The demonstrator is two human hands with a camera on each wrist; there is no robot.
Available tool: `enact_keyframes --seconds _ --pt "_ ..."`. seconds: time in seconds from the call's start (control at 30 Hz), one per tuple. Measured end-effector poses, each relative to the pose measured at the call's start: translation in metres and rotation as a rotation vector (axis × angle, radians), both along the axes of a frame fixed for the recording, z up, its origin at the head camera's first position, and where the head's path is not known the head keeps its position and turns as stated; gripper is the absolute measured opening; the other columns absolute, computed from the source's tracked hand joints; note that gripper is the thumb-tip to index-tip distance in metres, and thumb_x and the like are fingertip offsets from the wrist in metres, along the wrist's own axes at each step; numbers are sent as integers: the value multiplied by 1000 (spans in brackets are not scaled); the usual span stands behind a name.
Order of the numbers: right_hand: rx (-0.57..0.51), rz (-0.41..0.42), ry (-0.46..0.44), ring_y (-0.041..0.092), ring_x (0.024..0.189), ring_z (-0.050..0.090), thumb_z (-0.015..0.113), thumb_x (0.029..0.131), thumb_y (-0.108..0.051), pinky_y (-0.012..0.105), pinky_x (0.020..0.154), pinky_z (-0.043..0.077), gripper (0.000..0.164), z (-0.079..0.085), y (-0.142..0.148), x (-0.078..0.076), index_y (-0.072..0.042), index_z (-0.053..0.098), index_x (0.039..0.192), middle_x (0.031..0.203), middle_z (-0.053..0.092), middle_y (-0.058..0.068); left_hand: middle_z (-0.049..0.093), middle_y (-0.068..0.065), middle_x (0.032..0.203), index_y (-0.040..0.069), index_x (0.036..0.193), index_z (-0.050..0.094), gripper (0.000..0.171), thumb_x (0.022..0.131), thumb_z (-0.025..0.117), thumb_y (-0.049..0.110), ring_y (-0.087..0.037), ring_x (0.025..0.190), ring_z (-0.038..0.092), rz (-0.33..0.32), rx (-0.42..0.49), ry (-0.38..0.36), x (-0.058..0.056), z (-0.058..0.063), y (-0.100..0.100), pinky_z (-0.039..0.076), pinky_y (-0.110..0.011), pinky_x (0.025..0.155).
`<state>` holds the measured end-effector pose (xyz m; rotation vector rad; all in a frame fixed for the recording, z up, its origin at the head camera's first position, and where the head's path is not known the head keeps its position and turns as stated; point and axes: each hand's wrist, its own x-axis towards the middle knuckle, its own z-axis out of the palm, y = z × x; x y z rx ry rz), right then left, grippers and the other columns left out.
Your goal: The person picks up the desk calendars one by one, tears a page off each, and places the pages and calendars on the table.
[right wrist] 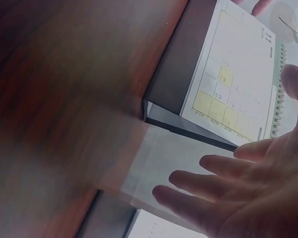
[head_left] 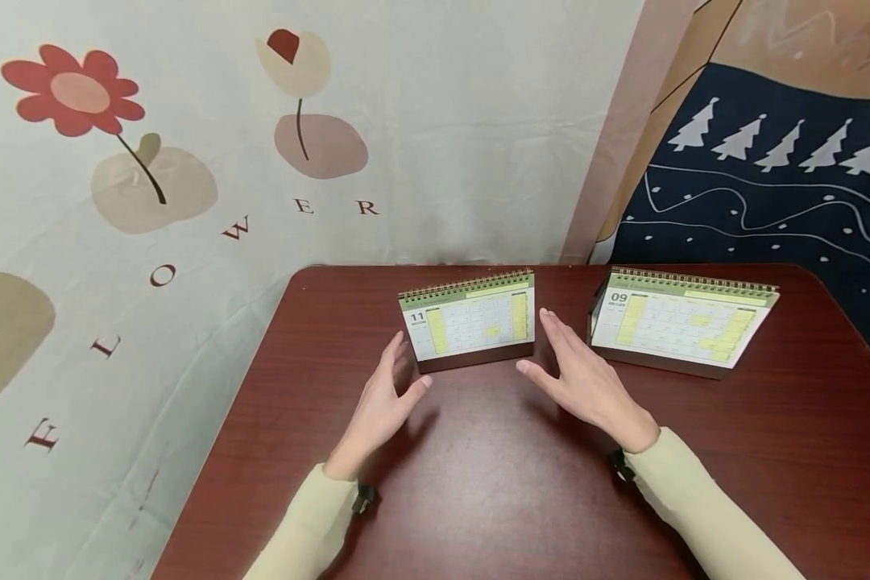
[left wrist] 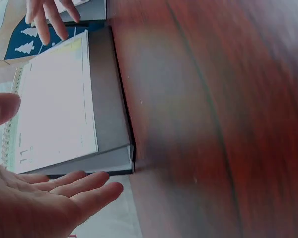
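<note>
A spiral-bound desk calendar point(head_left: 471, 322) showing page 11 stands upright like a tent at the table's middle back. My left hand point(head_left: 380, 403) is beside its left edge, fingers extended and thumb apart. On the other side my right hand point(head_left: 587, 379) has its fingers straight, close to the right edge. In the left wrist view the calendar's page point(left wrist: 59, 104) lies between the thumb and fingers, with no grip on it. From the right wrist, the spread fingers point(right wrist: 203, 173) appear near the calendar's end point(right wrist: 188, 130); whether they touch it I cannot tell.
A second desk calendar point(head_left: 685, 322), showing page 09, stands to the right of the first. Both are on a dark red-brown wooden table point(head_left: 493, 483). Behind hang a pale flower-print cloth point(head_left: 464, 161) and a dark blue cloth with white trees point(head_left: 761, 193).
</note>
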<state>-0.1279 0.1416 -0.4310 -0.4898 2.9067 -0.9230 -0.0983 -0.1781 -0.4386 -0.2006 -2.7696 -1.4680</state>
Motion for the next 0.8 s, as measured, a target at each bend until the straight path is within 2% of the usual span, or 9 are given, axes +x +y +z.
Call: enact_keyframes --seconds 0.13,0.4,0.63,0.8 --pt "-39 9 -28 32 154 27 52 99 -68 59 117 34 96 -1 -1 -3 -12 14 167 171 20 12 38 -20 162 9 165 18 88 97 71 24 -38 144 44 -4 56 -2 1 -2 5 36 -53 118" --pt "-135 20 -108 31 153 29 54 99 -66 57 119 31 96 -1 -3 -8 -15 10 168 172 18 6 38 -18 162 10 165 22 85 97 71 22 -36 144 46 17 51 -33 4 -4 10 38 -49 117" --pt "-229 19 -155 34 141 49 57 98 -64 56 112 42 96 -4 -3 -11 -20 8 168 167 32 11 39 -20 161 9 165 21 85 97 71 18 -36 143 46 18 86 -37 3 -6 11 39 -49 117" --pt "-260 31 -156 34 136 55 59 99 -60 54 110 46 94 -5 -4 -12 -22 9 168 164 38 13 39 -22 160 8 165 19 86 97 70 18 -39 142 47 19 83 -44 3 -6 12 40 -51 116"
